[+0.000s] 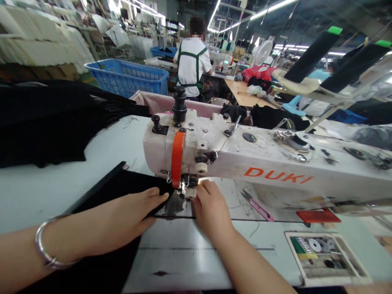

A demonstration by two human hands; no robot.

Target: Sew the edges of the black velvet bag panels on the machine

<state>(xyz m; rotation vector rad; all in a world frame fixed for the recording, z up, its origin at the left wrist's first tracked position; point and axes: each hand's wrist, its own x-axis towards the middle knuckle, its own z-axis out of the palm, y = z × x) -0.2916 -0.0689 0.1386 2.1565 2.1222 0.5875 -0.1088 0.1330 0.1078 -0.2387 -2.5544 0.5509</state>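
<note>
A white sewing machine (269, 163) marked DUKI stands across the table, its needle area (185, 185) under an orange guard. My left hand (122, 218), a silver bangle on its wrist, lies flat with fingers stretched out on a black fabric piece (128, 185) just left of the needle. My right hand (211, 208) sits right of the needle with its fingers curled in at the presser foot; what they pinch is hidden.
A heap of black cloth (45, 122) lies at the far left of the table. Thread snips (255, 204) rest under the machine arm, a tray of bobbins (321, 255) at front right. Behind stand a blue crate (128, 77) and a person in a white shirt (192, 61).
</note>
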